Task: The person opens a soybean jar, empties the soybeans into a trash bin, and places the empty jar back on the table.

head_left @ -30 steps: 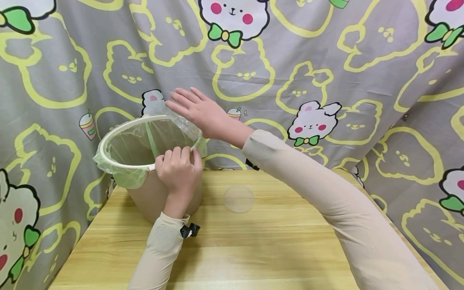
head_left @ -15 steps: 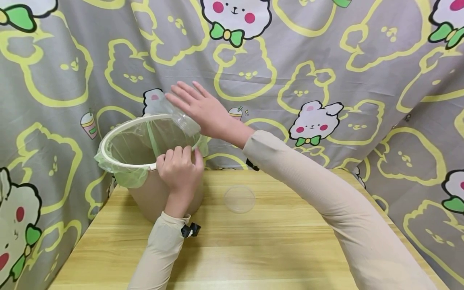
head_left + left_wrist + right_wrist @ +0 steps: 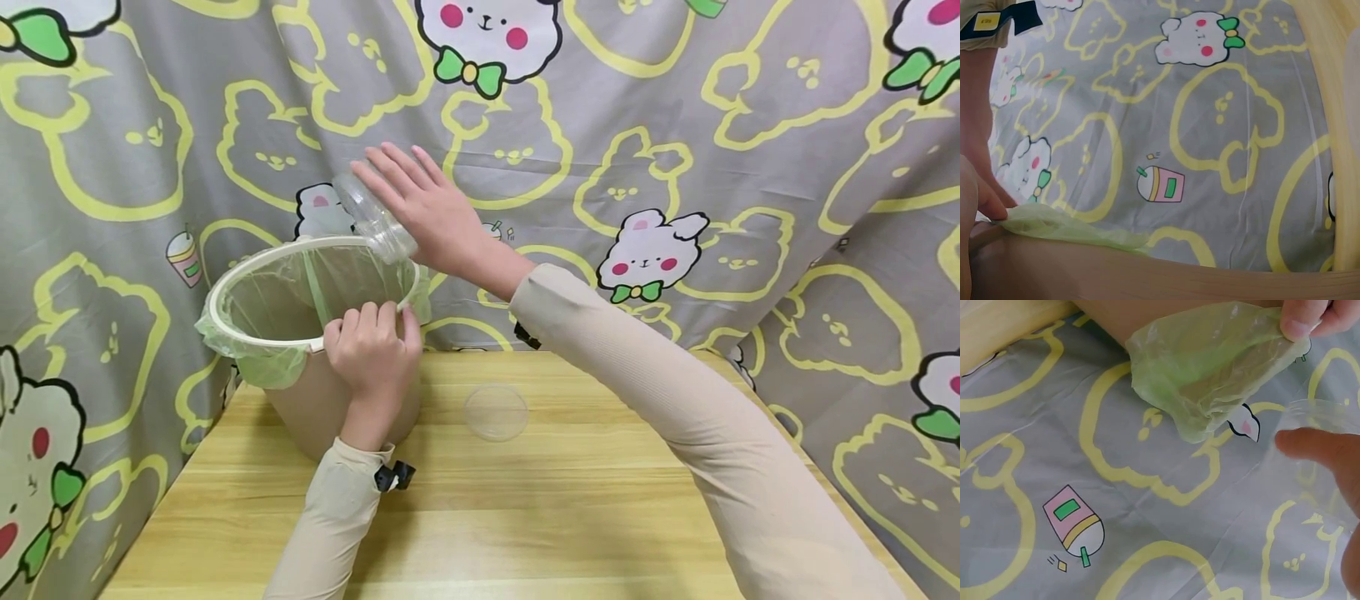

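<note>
A beige trash can [image 3: 300, 417] lined with a thin green bag [image 3: 273, 367] stands tilted at the left of the table. My left hand [image 3: 372, 354] grips its near right rim, fingers curled over the edge. Above the far right part of the rim, my right hand [image 3: 435, 212] holds a clear plastic jar [image 3: 367, 218], tipped over the can. In the right wrist view the thumb [image 3: 1310, 447] lies against the jar's side; the other fingers are out of sight there. A clear round lid [image 3: 496, 412] lies flat on the table.
The wooden table [image 3: 570, 500] runs to a grey patterned curtain [image 3: 525, 250] hanging behind it and at both sides. Inside the can a green strip of the bag hangs down; its bottom is hidden.
My right hand has risen a little and shifted slightly right, carrying the jar up from the rim. The left hand, can and lid stay where they were.
</note>
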Motion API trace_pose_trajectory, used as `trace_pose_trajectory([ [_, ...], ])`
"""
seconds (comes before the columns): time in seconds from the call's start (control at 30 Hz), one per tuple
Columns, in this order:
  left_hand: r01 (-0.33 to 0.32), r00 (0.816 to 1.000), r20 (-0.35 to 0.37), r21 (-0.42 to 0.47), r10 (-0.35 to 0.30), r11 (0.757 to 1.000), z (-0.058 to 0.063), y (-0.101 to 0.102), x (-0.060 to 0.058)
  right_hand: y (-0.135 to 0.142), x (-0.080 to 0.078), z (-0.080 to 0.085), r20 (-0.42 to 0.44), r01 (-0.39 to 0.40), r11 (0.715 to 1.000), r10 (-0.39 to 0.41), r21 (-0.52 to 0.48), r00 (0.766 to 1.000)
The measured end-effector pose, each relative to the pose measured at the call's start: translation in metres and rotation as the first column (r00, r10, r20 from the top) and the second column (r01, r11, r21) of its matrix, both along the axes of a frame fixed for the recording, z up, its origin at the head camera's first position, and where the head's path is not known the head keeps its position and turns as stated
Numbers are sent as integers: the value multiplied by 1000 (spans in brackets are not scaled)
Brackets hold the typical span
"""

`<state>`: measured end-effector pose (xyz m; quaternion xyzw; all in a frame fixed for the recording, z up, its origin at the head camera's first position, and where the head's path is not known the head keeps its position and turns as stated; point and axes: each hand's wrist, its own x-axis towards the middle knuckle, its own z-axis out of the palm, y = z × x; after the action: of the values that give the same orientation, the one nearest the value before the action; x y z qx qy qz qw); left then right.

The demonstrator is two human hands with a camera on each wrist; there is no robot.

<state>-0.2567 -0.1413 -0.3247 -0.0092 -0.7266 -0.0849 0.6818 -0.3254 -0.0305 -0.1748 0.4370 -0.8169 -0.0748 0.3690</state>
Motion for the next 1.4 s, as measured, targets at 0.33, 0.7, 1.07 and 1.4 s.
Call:
trace_pose_trajectory([
  [0.33,-7,1000,-6,-1,7,1000,-3,1,-1,7,0,-6,25,-24,999,23,29,999],
  [0.7,-12,1000,10,8,12,1000,-1,2,0,41,-9,-8,158,24,997,-12,-77,987],
  [1.07,8,1000,12,22,-8,1000,0,2,0,99,-22,-30,437,94,906,107,-413,893],
  [1.4,2,1000,3,21,-2,1000,-2,1,-3,155,-30,-78,617,241,760,253,-603,745],
])
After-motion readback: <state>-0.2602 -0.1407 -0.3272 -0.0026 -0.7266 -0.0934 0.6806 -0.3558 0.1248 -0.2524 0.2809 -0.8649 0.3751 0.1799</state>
